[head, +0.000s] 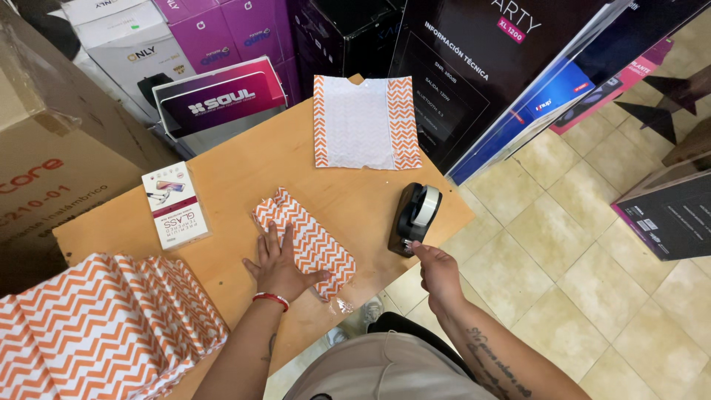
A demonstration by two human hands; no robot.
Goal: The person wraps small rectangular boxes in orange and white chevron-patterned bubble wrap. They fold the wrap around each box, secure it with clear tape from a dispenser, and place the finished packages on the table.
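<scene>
My left hand [279,265] lies flat, fingers spread, on a small parcel wrapped in orange-and-white zigzag paper [311,238] near the front of a wooden table [244,167]. My right hand [437,271] reaches to the near end of a black tape dispenser [413,216] with a white roll, standing at the table's right edge. Its fingertips pinch at the dispenser's blade end; I cannot tell whether tape is between them. A red band circles my left wrist.
A flat sheet of zigzag paper [364,122] lies white side up at the far edge. A small white box [175,204] sits at the left. A stack of zigzag paper [96,318] overhangs the near left. Cardboard and printed boxes [222,96] crowd the back; tiled floor [578,244] at right.
</scene>
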